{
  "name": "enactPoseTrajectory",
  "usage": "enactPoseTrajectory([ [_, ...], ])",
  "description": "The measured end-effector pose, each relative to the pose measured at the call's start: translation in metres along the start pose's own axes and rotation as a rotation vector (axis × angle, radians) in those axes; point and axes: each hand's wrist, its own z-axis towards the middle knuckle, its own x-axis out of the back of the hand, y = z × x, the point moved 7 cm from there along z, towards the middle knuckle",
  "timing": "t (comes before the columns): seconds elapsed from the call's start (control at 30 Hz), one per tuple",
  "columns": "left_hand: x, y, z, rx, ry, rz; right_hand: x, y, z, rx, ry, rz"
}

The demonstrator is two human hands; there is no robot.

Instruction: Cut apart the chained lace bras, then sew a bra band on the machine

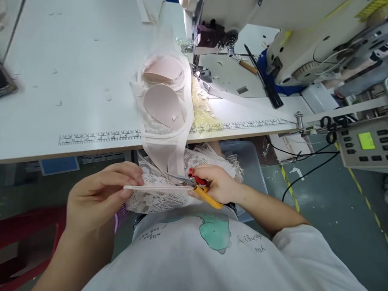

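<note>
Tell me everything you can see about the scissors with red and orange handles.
The scissors with red and orange handles show a slim, silvery blade that looks like metal; the handles look like plastic. The bare right hand grips them, blade end pointing left, orange handle slanting down to the right. They are held nearer the person than the white tabletop, with the blade by the pale cream lace fabric. The hand hides part of the red handle; how far the blades are open is unclear.
</note>
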Motion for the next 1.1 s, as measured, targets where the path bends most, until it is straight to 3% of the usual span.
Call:
enactPoseTrajectory([
  [0.2,0.000,0.009,0.006,-0.032,-0.109,0.124,0.002,-0.002,-0.001,0.040,0.028,-0.045],
  [0.27,0.005,0.019,0.008,-0.029,-0.024,0.329,0.002,-0.005,-0.001,0.054,0.042,-0.104],
  [0.33,-0.003,0.033,0.009,-0.078,-0.014,0.591,0.002,-0.008,-0.001,0.063,0.072,-0.144],
  [0.4,-0.029,0.044,0.007,-0.210,-0.161,0.769,0.001,-0.009,0.000,0.059,0.096,-0.152],
  [0.47,-0.060,0.041,0.003,-0.316,-0.389,0.836,-0.003,-0.008,0.001,0.036,0.092,-0.151],
  [0.57,-0.086,0.016,0.003,-0.263,-0.595,0.867,-0.007,-0.001,0.000,-0.045,0.070,-0.147],
  [0.73,-0.092,-0.016,0.002,-0.033,-0.763,0.707,-0.011,0.017,-0.008,-0.255,-0.003,0.065],
  [0.87,-0.090,-0.021,-0.003,0.021,-0.796,0.663,-0.006,0.020,-0.013,-0.265,-0.068,0.149],
  [1.1,-0.081,-0.023,-0.003,0.021,-0.683,0.612,0.014,0.024,-0.021,-0.078,-0.150,-0.287],
])
